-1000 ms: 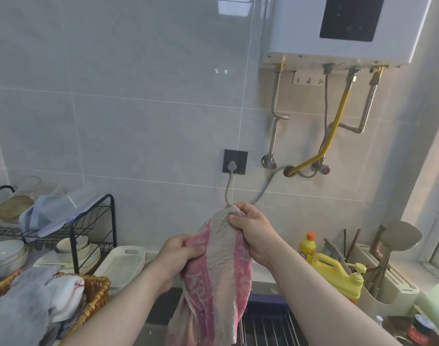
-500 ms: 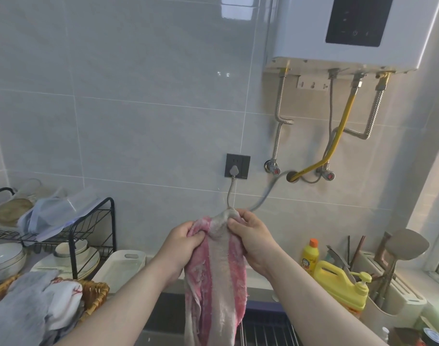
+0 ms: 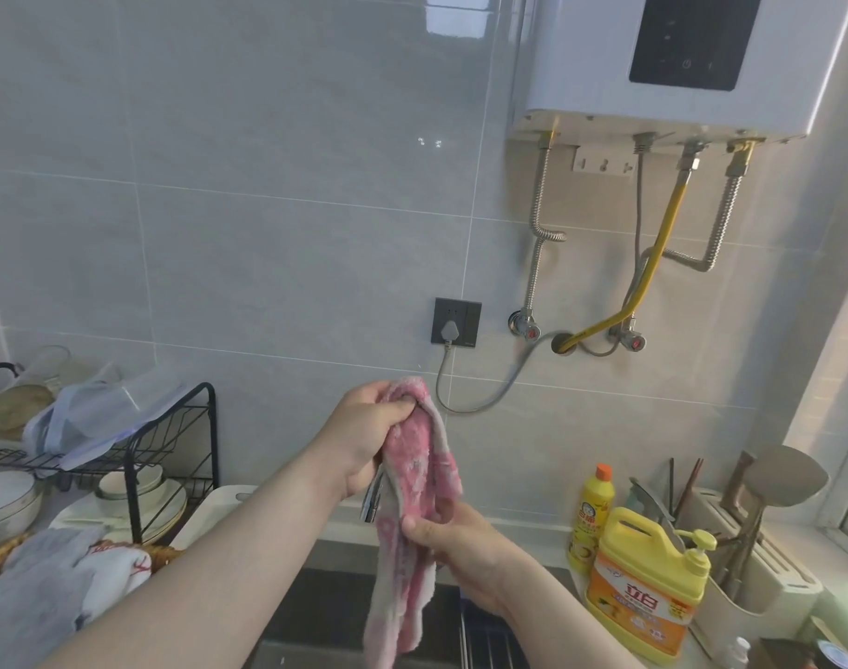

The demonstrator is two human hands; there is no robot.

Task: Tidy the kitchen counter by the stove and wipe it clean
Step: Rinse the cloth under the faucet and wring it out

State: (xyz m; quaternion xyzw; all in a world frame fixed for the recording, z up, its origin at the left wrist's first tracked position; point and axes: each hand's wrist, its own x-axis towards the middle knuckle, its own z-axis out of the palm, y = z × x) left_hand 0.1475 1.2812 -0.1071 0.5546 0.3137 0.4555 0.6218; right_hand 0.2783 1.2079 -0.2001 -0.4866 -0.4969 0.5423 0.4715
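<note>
Pink-and-grey terry cloth (image 3: pixel 422 475) hangs lengthwise above the dark sink (image 3: pixel 325 610) in my head view. My left hand (image 3: pixel 364 439) holds its top end, fingers curled tight round the bunched fabric. My right hand (image 3: pixel 460 548) sits lower, thumb and fingers pinching the cloth's middle. To the right of the sink stands a yellow dish-soap jug (image 3: pixel 646 591).

The left hand (image 3: pixel 364 429) and right hand (image 3: pixel 463 540) are bare. The left forearm (image 3: pixel 209 567) and right forearm (image 3: pixel 557 625) are uncovered along all their visible length.
</note>
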